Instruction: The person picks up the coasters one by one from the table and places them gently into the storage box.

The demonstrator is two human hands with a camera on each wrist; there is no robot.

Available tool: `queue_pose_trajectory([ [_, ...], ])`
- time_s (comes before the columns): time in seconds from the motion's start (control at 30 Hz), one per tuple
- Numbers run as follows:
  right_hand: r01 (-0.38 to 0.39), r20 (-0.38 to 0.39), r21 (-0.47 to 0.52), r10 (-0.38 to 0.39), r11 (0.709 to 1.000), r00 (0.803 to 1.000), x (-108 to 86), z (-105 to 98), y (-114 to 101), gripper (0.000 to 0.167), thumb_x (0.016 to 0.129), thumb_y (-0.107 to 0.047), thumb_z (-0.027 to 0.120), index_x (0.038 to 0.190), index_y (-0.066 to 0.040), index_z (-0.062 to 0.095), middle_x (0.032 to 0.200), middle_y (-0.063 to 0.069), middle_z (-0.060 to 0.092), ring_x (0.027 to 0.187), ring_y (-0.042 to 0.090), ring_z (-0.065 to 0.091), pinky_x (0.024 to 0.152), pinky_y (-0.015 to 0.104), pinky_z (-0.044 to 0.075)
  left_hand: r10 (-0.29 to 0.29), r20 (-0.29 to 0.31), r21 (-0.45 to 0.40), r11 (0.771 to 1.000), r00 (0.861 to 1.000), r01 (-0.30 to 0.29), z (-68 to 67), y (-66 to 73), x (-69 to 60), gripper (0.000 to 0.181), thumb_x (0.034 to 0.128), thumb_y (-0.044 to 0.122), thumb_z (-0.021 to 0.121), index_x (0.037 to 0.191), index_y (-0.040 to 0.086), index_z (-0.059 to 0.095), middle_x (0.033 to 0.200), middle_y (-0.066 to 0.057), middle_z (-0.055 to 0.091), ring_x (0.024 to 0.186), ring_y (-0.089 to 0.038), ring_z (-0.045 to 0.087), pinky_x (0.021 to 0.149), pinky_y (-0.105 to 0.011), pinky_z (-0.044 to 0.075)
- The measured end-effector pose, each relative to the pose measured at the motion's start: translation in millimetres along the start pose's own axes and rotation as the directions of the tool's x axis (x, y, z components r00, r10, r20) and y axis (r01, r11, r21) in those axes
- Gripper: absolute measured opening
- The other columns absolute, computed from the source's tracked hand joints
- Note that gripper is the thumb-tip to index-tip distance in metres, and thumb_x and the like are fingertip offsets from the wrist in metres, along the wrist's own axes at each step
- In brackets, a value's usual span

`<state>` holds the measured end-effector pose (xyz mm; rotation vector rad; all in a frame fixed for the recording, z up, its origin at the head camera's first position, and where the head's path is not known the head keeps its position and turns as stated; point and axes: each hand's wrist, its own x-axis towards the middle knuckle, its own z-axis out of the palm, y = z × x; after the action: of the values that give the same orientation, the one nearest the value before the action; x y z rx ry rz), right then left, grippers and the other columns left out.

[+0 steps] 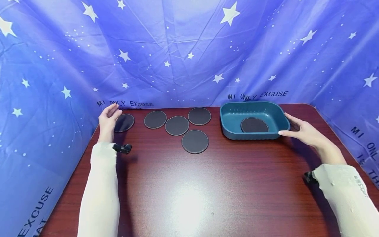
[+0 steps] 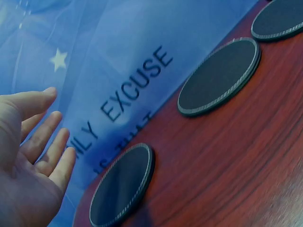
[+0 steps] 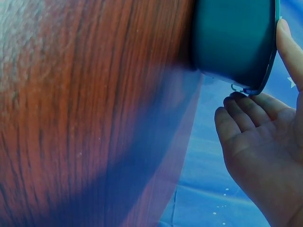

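Note:
My left hand (image 1: 107,121) is raised by the far left of the table, its fingers loosely spread and holding nothing. Close by lies a round black coaster (image 1: 124,123) with a light stitched edge, partly hidden by the hand in the head view. The left wrist view shows that coaster (image 2: 122,187) below and right of the palm, apart from it. At the right, my right hand (image 1: 308,131) holds the end of a teal plastic basin (image 1: 245,136), thumb at the front corner, fingers against the end wall. Inside the basin lies another black coaster (image 1: 255,125).
Between hand and basin, several matching coasters lie flat: one at left (image 1: 155,119), one in the middle (image 1: 177,125), one farther back (image 1: 199,116) and one nearer (image 1: 194,141). A blue star-printed curtain (image 1: 177,79) hangs behind the dark red wooden table (image 1: 237,184).

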<state>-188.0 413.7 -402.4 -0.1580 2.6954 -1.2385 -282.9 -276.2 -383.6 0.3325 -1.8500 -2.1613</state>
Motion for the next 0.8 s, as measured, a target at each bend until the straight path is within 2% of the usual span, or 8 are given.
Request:
queue_pose_trajectory([
  [0.13, -0.004, 0.000, -0.004, 0.004, 1.000, 1.000, -0.1, -0.4, -0.4, 0.088, 0.097, -0.019, 0.065, 0.161, -0.010, 0.005, 0.161, 0.032, 0.017, 0.148, 0.038, 0.028, 0.085, -0.006, 0.033, 0.013, -0.047, -0.043, 0.999, 0.999, -0.015, -9.0, -4.6, -0.6, 0.033, 0.0891, -0.012, 0.063, 0.115, 0.008, 0.064, 0.090, 0.015, 0.070, 0.092, 0.000, 0.064, 0.078, -0.009, 0.051],
  [0.23, -0.002, -0.001, -0.004, 0.002, 1.000, 1.000, -0.1, -0.2, -0.6, 0.088, 0.097, -0.019, 0.065, 0.161, -0.011, 0.005, 0.161, 0.031, 0.017, 0.148, 0.037, 0.029, 0.085, -0.006, 0.033, 0.017, -0.074, -0.064, 0.998, 0.997, -0.021, -17.2, -13.9, 4.3, 0.032, 0.0888, -0.013, 0.062, 0.104, 0.015, 0.064, 0.088, 0.016, 0.071, 0.093, 0.000, 0.064, 0.078, -0.009, 0.052],
  [0.3, 0.001, -0.001, 0.003, -0.001, 1.000, 1.000, 0.0, -0.3, -0.5, 0.088, 0.097, -0.019, 0.065, 0.161, -0.010, 0.005, 0.162, 0.031, 0.016, 0.149, 0.037, 0.027, 0.086, -0.006, 0.033, 0.019, -0.091, -0.080, 0.996, 0.996, -0.027, -23.3, -21.9, 9.9, 0.032, 0.0888, -0.013, 0.062, 0.104, 0.014, 0.064, 0.088, 0.015, 0.071, 0.096, -0.001, 0.064, 0.078, -0.009, 0.052],
  [0.4, 0.007, -0.003, 0.013, -0.007, 1.000, 1.000, 0.3, -0.2, 0.0, 0.087, 0.097, -0.018, 0.065, 0.161, -0.010, 0.005, 0.162, 0.030, 0.015, 0.149, 0.039, 0.025, 0.087, -0.006, 0.033, 0.032, -0.129, -0.080, 0.996, 0.991, -0.043, -30.4, -32.6, 16.2, 0.033, 0.0885, -0.013, 0.063, 0.115, 0.006, 0.064, 0.089, 0.014, 0.072, 0.100, -0.002, 0.064, 0.079, -0.008, 0.051],
  [0.5, 0.014, -0.005, 0.024, -0.014, 1.000, 1.000, -0.5, -0.2, 0.4, 0.087, 0.097, -0.016, 0.065, 0.161, -0.009, 0.006, 0.162, 0.030, 0.014, 0.150, 0.029, 0.026, 0.088, -0.006, 0.033, 0.042, -0.162, -0.045, 0.998, 0.986, -0.050, -35.0, -38.8, 18.5, 0.033, 0.0879, -0.013, 0.064, 0.115, 0.007, 0.066, 0.089, 0.015, 0.072, 0.105, -0.004, 0.063, 0.079, -0.007, 0.049],
  [0.57, 0.019, -0.007, 0.026, -0.018, 1.000, 1.000, -0.8, 0.0, 0.4, 0.086, 0.097, -0.016, 0.065, 0.161, -0.009, 0.006, 0.162, 0.030, 0.015, 0.149, 0.022, 0.029, 0.089, -0.006, 0.034, 0.038, -0.179, -0.010, 0.999, 0.983, -0.041, -37.9, -41.6, 18.9, 0.032, 0.0881, -0.011, 0.065, 0.108, 0.015, 0.067, 0.091, 0.015, 0.070, 0.110, -0.007, 0.062, 0.081, -0.007, 0.047],
  [0.67, 0.013, -0.008, 0.028, -0.013, 1.000, 1.000, -1.2, 0.5, 0.4, 0.086, 0.097, -0.016, 0.065, 0.161, -0.009, 0.007, 0.162, 0.029, 0.016, 0.148, 0.018, 0.031, 0.089, -0.005, 0.034, 0.004, -0.194, 0.044, 0.999, 0.981, 0.005, -42.2, -44.6, 19.5, 0.033, 0.0890, -0.006, 0.067, 0.106, 0.022, 0.065, 0.104, 0.012, 0.069, 0.121, -0.010, 0.058, 0.088, -0.006, 0.046],
  [0.8, 0.003, -0.004, 0.039, -0.003, 0.999, 1.000, -0.7, 1.0, 0.8, 0.086, 0.097, -0.015, 0.065, 0.161, -0.010, 0.006, 0.164, 0.027, 0.013, 0.151, 0.031, 0.024, 0.091, -0.006, 0.033, -0.075, -0.189, 0.077, 0.993, 0.979, 0.090, -47.2, -48.1, 20.7, 0.043, 0.0910, -0.001, 0.067, 0.131, 0.013, 0.059, 0.139, -0.003, 0.060, 0.134, -0.010, 0.050, 0.101, -0.008, 0.042],
])
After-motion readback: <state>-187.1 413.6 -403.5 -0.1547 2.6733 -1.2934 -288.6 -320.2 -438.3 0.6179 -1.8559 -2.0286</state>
